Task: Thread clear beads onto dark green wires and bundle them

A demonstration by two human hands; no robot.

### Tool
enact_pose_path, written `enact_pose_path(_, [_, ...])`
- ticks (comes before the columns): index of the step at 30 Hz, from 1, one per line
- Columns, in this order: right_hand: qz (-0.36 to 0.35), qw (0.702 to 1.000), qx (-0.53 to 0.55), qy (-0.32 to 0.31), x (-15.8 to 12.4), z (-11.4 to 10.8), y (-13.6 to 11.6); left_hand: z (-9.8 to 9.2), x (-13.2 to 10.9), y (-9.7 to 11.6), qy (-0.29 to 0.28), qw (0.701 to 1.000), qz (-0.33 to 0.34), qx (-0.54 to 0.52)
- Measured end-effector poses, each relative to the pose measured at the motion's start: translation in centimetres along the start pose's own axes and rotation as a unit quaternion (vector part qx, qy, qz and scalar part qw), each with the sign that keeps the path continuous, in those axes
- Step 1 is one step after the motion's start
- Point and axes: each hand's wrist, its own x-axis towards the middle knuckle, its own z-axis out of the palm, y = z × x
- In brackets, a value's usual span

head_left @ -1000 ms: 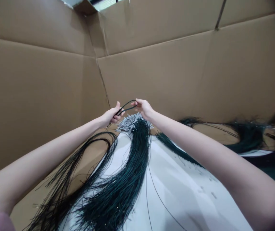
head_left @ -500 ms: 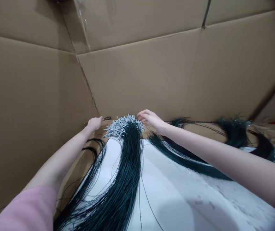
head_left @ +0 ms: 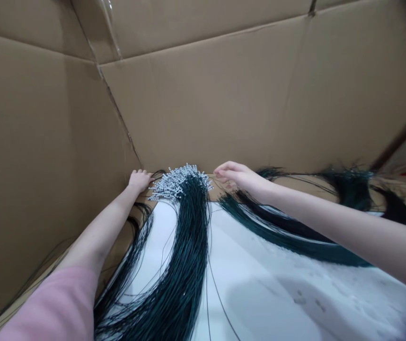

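Note:
A thick bundle of dark green strands [head_left: 190, 237] runs along a white surface [head_left: 245, 289]. Its far end flares into a cluster of small pale bead-like tips [head_left: 169, 183]. Left of these tips is my left hand [head_left: 140, 181], its fingers bent over a thin dark loop of strands [head_left: 158, 174]. My right hand [head_left: 236, 176] hovers just right of the cluster, apart from it. Its fingers are loosely curved with gaps between them, and I see nothing held. Thin stray strands show below those fingers.
Cardboard walls [head_left: 206, 109] rise behind and to the left. More dark strands [head_left: 288, 241] lie under my right forearm, and another bunch [head_left: 354, 189] stands at the back right. A thinner bunch [head_left: 132, 260] hangs along the left edge.
My right hand has drawn away from the pale tips to the right, its fingers more curved. My left hand now lies flatter over the dark loop. The view has shifted slightly.

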Motion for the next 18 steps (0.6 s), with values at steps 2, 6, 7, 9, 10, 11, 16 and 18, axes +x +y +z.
enact_pose_path(2, [0.003,1.000,0.001,-0.002,-0.2,-0.2,0.0,0.0,0.0,-0.5,0.006,1.000,0.002,0.011])
enact_pose_path(6, [0.010,1.000,-0.002,-0.006,-0.7,-0.5,0.0,-0.7,0.1,-1.5,0.012,1.000,-0.002,0.021])
enact_pose_path(7, [0.012,1.000,-0.002,-0.007,-0.8,-0.6,0.0,-1.0,0.0,-1.8,0.013,1.000,-0.004,0.022])
enact_pose_path(9, [0.012,1.000,-0.003,-0.010,-1.0,-0.8,0.1,-1.8,-0.2,-2.3,0.013,1.000,-0.006,0.021])
enact_pose_path(10, [0.011,1.000,-0.003,-0.012,-1.1,-0.9,0.1,-2.2,-0.3,-2.6,0.011,1.000,-0.006,0.019])
enact_pose_path(11, [0.010,1.000,-0.003,-0.013,-1.2,-0.9,0.2,-2.7,-0.5,-2.8,0.008,1.000,-0.005,0.017])
enact_pose_path(16, [-0.006,1.000,-0.002,-0.011,-3.7,-0.5,-0.8,-4.8,-2.6,-4.2,-0.001,1.000,0.011,0.012])
enact_pose_path(18, [-0.052,0.998,-0.012,-0.024,-6.6,0.3,-2.0,-5.6,-4.0,-4.7,0.009,1.000,0.017,0.017])
